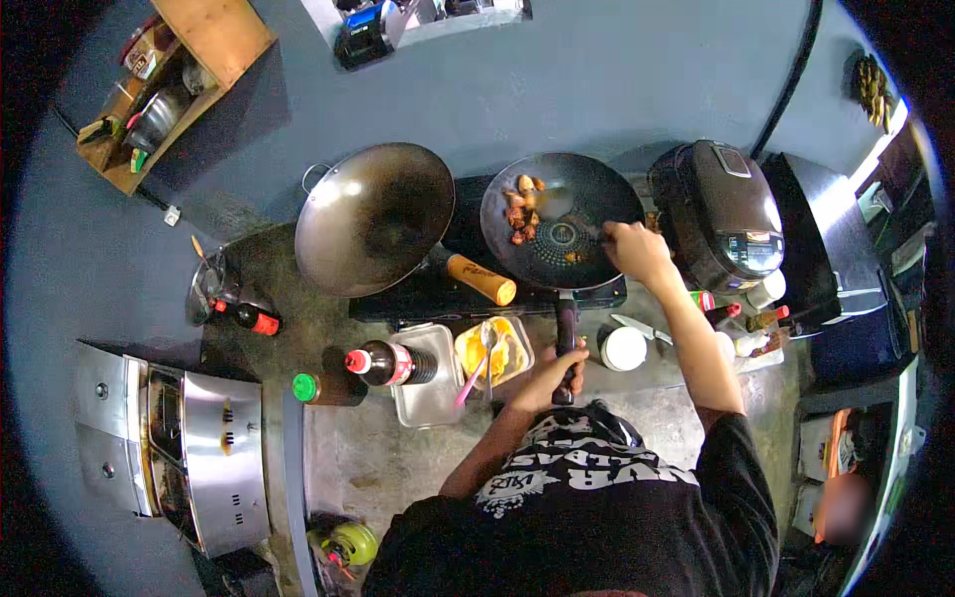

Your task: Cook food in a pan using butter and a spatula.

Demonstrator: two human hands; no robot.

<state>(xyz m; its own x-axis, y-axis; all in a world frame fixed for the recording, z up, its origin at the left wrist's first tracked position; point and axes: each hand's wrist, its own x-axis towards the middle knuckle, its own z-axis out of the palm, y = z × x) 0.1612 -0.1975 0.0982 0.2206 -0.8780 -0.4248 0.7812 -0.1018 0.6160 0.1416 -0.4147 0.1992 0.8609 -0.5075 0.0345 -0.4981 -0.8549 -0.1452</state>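
My left hand point(561, 373) is closed around the dark handle of a black frying pan point(597, 261), which sits on the stove. Over the pan's right side, my right hand point(634, 250) has its fingers bent; a blurred utensil point(552, 201) shows over the pan, but its link to the hand is too blurred to tell. Browned food pieces point(522, 213) lie in the pan's upper left part. Just left of the handle stands a plastic tub point(526, 358) holding yellow food, a metal spoon point(489, 339) and a pink-handled utensil point(470, 384).
A large wok point(373, 224) with a wooden handle point(481, 280) sits left. A rice cooker point(720, 209) stands right. A knife point(643, 327), white-lidded jar point(624, 349), dark sauce bottle point(388, 363), metal tray point(425, 407) and green-capped jar point(321, 388) are on the counter. Several small bottles stand at right.
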